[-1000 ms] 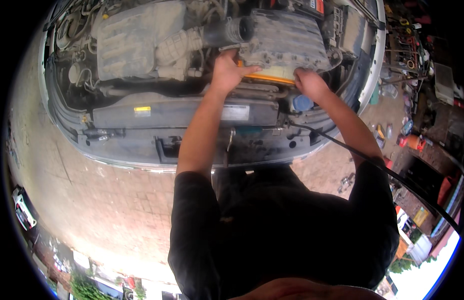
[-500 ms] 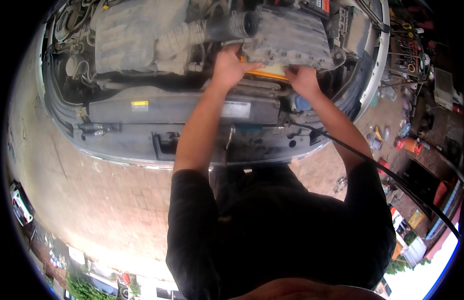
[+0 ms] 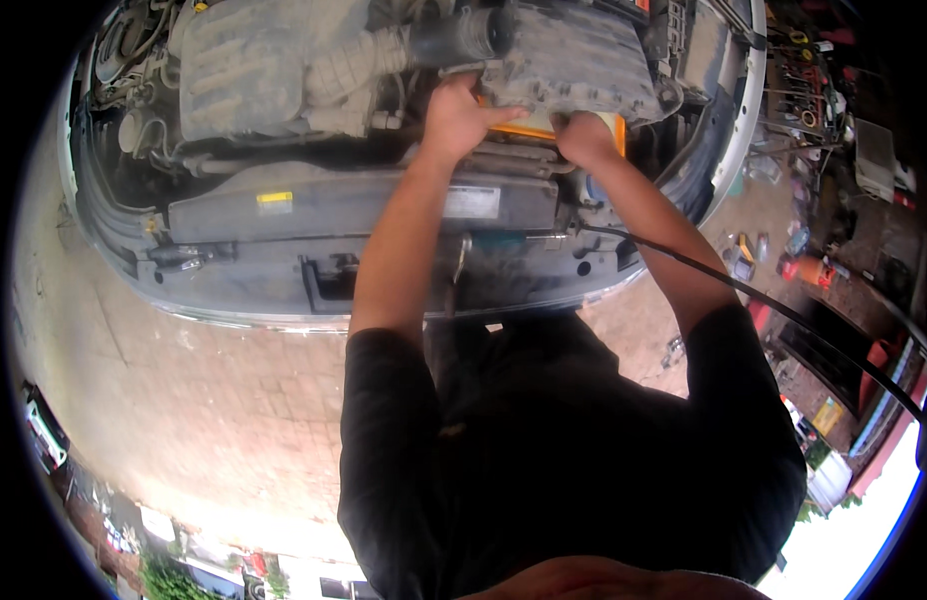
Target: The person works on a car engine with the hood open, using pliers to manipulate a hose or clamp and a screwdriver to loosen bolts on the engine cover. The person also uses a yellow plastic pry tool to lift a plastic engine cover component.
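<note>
In the head view, a person in a black shirt leans over the open front of a car. The left hand sits at about 12 o'clock. Its fingers curl around the edge of a dusty grey box lid, holding it. The right hand is just beside it, toward 1 o'clock, closed on the lid's near edge too. Under the lid, an orange filter peeks out between the two hands. A black hose joins the lid at 12 o'clock. A grey engine cover lies at 11 o'clock. A thin black rod runs toward 3 o'clock. Tools lie on the ground at 2 o'clock.
</note>
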Demonstrator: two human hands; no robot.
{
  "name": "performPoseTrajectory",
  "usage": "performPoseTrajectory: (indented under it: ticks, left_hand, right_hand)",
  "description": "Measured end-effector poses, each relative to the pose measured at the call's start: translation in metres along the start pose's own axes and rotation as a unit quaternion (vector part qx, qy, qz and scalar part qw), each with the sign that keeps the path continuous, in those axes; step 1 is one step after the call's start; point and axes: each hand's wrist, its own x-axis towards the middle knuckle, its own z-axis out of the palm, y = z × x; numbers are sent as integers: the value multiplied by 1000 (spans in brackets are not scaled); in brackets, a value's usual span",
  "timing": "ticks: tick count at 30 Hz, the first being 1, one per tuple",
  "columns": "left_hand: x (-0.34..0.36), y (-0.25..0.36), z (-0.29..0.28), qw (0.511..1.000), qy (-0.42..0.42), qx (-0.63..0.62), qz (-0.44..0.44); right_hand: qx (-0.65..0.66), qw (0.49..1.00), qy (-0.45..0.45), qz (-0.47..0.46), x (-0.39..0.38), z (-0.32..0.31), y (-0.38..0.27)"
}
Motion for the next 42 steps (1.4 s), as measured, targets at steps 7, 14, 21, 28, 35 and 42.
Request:
performPoseTrajectory:
  ticks: [7,14,21,28,35,42]
  left_hand:
    - [4,-13,6,998,16,15,51]
    - [4,-6,2,997,15,54,51]
    - [2,-2,2,994,40,51,88]
    - [0,1,-1,994,35,52,87]
    - [-2,9,-7,998,-15,55,32]
    - [-1,3,-3,995,25,58,78]
  right_hand:
    - [25,999,-27,3,15,-1,21]
    - [70,997,31,-29,17,0,18]
    - [26,995,59,-82,17,2,25]
    - [36,997,28,-61,27,14,44]
    - [-8,994,59,-88,11,3,25]
    - [-128,983,-115,65,19,-12,-4]
